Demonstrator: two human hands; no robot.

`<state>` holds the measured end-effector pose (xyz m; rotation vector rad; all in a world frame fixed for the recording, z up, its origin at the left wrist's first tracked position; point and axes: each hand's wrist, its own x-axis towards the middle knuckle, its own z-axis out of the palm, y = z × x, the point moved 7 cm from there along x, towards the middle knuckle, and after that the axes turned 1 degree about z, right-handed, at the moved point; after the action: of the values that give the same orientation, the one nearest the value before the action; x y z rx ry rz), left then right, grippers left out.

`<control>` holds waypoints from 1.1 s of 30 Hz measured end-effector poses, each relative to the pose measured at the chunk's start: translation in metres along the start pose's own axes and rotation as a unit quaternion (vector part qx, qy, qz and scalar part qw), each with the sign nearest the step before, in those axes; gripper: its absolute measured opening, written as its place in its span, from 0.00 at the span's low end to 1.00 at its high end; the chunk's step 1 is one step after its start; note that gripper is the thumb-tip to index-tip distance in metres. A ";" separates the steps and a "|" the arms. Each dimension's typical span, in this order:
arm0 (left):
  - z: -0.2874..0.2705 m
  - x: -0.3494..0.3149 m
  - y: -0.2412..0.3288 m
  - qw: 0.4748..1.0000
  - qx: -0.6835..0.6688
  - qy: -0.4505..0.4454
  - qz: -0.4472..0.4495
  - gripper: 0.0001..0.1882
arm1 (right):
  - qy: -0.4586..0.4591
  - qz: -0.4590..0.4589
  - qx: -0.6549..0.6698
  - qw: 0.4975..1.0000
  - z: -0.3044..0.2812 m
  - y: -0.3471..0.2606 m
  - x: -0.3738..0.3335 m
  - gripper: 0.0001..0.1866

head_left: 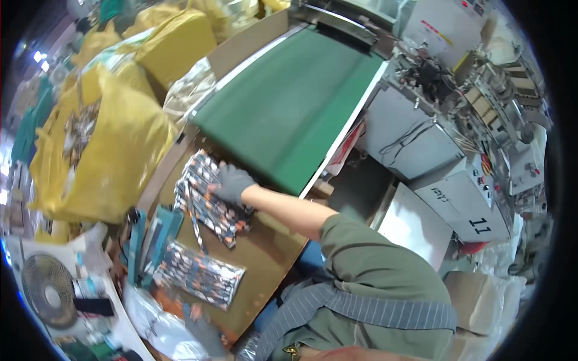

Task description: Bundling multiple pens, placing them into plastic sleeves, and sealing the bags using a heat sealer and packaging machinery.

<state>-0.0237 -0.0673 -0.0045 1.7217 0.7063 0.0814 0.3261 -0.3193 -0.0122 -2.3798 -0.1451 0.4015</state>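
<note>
A hand in a grey glove (232,182) lies palm down with its fingers loosely spread on top of a stack of patterned flat packets (208,198), pressing on them rather than gripping; the bare forearm and olive sleeve behind it run in from the lower right, so it reads as the right hand, while the left hand cannot be made out. The stack sits on the brown cardboard-covered desk (265,253), at the near end of a green conveyor belt (289,102) with white edges. A second, flatter bundle of the same patterned packets (198,274) lies nearer the lower left of the desk, well apart from the hand, and just beside it stand some teal flat pieces (158,236) on edge. To the left are large yellow plastic sacks (114,144), one open and showing more patterned packets inside. A grey machine (445,180) stands to the right, bearing red and white labels and a dark printed mark on its white housing.
</note>
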 end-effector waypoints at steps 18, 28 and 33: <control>0.457 0.186 0.286 0.859 0.497 -0.047 0.112 0.47 | 0.641 0.045 -0.297 0.706 -0.958 0.088 -0.199 0.38; 0.521 0.185 0.296 0.864 0.492 0.006 -0.109 0.54 | 0.602 0.166 -0.360 0.693 -1.129 0.210 -0.193 0.39; 0.540 0.189 0.305 0.893 0.422 -0.002 -0.156 0.54 | 0.565 0.132 -0.362 0.729 -1.158 0.264 -0.163 0.37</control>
<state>0.4795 -0.4719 0.0594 2.3895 1.1049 -0.5270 0.5472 -1.2845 0.6629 -2.9317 0.7362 -1.2471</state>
